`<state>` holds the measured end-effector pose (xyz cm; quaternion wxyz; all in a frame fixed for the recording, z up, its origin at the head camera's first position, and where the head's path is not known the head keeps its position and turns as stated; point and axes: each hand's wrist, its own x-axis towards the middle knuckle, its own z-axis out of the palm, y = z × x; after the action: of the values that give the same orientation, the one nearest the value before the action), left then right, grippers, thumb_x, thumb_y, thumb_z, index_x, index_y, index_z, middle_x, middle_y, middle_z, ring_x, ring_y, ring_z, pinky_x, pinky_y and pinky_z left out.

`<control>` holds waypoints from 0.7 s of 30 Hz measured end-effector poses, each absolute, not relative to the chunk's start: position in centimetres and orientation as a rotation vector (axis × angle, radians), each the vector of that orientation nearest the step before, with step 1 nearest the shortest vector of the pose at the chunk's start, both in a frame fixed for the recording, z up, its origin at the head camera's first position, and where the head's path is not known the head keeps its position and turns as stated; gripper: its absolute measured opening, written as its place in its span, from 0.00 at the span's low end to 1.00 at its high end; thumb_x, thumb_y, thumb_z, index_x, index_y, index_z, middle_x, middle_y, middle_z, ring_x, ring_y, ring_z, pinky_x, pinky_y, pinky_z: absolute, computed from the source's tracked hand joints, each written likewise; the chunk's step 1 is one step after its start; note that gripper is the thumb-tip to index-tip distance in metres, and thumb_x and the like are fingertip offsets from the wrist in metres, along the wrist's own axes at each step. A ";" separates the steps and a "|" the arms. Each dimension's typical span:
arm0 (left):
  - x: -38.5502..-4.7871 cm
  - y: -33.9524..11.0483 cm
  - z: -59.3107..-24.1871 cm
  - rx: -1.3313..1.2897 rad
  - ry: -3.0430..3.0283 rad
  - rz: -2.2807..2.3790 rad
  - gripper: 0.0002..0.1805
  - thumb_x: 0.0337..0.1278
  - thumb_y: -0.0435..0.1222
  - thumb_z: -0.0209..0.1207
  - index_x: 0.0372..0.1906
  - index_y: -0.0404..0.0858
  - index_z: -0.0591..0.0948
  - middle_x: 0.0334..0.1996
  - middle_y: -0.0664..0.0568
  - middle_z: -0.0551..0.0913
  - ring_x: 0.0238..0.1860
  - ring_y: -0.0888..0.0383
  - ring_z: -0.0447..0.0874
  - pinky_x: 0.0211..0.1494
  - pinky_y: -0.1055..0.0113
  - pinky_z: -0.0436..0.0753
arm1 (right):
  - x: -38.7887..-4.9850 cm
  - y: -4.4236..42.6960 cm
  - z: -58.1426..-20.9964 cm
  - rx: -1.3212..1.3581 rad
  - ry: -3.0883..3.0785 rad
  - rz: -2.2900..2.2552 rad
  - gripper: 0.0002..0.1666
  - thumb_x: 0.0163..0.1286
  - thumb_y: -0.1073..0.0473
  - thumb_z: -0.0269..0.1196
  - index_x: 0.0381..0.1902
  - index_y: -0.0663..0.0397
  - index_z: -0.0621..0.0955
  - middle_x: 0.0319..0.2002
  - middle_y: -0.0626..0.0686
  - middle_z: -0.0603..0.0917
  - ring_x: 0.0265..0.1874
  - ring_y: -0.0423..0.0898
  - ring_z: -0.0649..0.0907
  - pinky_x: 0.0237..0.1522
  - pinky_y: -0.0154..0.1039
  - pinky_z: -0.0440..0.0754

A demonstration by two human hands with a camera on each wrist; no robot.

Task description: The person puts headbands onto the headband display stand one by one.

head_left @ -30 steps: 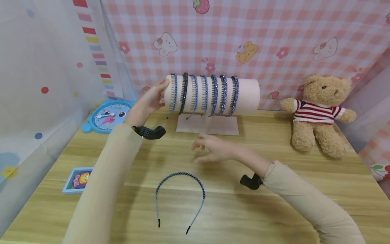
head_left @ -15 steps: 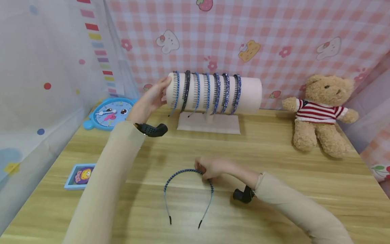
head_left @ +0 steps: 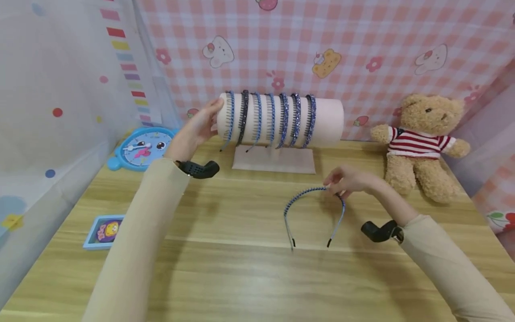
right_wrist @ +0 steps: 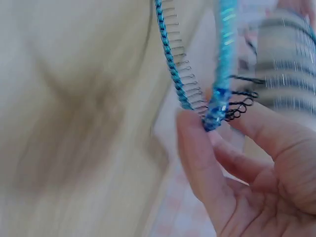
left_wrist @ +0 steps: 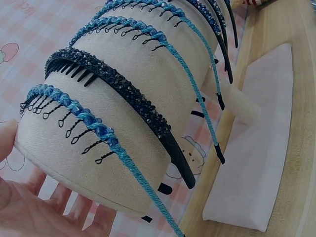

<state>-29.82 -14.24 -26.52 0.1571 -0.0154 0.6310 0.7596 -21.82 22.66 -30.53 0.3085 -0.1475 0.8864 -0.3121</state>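
A blue headband (head_left: 304,191) with a beaded arch and black-tipped ends hangs from my right hand (head_left: 349,181), lifted above the table. Thumb and fingers of that hand pinch its arch; in the right wrist view, small wire loops line the band's inner side (right_wrist: 170,57). My left hand (head_left: 198,129) grips the left end of a pale padded roll on a headband stand (head_left: 327,120), thumb on the rim. Several headbands sit round the roll: blue braided ones and a black beaded headband (left_wrist: 108,74) at the left, glittery blue ones (head_left: 310,120) towards the right.
The stand's flat base (head_left: 273,160) rests at the back of the wooden table (head_left: 225,273). A teddy bear (head_left: 422,147) in a striped top sits at the right. To the left lie a blue toy clock (head_left: 145,150) and a small blue-framed tray (head_left: 103,231).
My right hand has reached down to the headband lying on the table, taken hold of it and lifted it to the right and back. The left hand stays on the roll.
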 end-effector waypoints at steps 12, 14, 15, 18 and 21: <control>-29.6 -14.8 -26.7 -0.047 1.777 2.161 0.32 0.65 0.52 0.43 0.70 0.53 0.50 0.40 0.60 0.69 0.45 0.63 0.63 0.66 0.58 0.53 | -24.1 27.9 -26.9 -0.011 2.455 -0.933 0.41 0.61 0.43 0.60 0.58 0.73 0.67 0.30 0.40 0.82 0.33 0.36 0.83 0.44 0.40 0.80; -29.6 -14.9 -26.7 -0.042 1.780 2.167 0.31 0.65 0.52 0.43 0.70 0.53 0.51 0.34 0.61 0.70 0.40 0.63 0.64 0.63 0.60 0.55 | -24.4 27.7 -26.2 0.022 2.490 -0.986 0.43 0.60 0.40 0.60 0.57 0.73 0.68 0.27 0.39 0.82 0.30 0.35 0.83 0.42 0.37 0.81; -29.6 -15.0 -26.7 -0.036 1.781 2.170 0.31 0.65 0.52 0.44 0.70 0.52 0.51 0.33 0.61 0.70 0.39 0.64 0.64 0.61 0.61 0.56 | -24.6 27.5 -25.9 0.039 2.510 -1.022 0.43 0.60 0.40 0.61 0.57 0.73 0.68 0.26 0.38 0.82 0.29 0.33 0.83 0.41 0.36 0.81; -29.7 -15.2 -26.7 -0.022 1.788 2.175 0.31 0.64 0.52 0.44 0.69 0.52 0.51 0.32 0.60 0.70 0.38 0.63 0.64 0.59 0.61 0.57 | -25.0 26.7 -25.3 0.072 2.573 -1.157 0.43 0.60 0.41 0.60 0.57 0.74 0.68 0.28 0.35 0.79 0.26 0.29 0.81 0.35 0.29 0.80; -29.7 -15.3 -26.7 -0.029 1.784 2.168 0.32 0.64 0.52 0.44 0.70 0.52 0.51 0.39 0.60 0.69 0.45 0.64 0.63 0.63 0.59 0.55 | -25.2 25.9 -24.6 0.101 2.615 -1.301 0.41 0.62 0.45 0.59 0.59 0.74 0.66 0.26 0.33 0.75 0.23 0.26 0.79 0.32 0.24 0.78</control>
<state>-29.72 -15.30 -26.72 0.1662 -0.0101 0.6264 0.7615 -25.17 25.85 -24.61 0.1095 0.0345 0.8894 -0.4425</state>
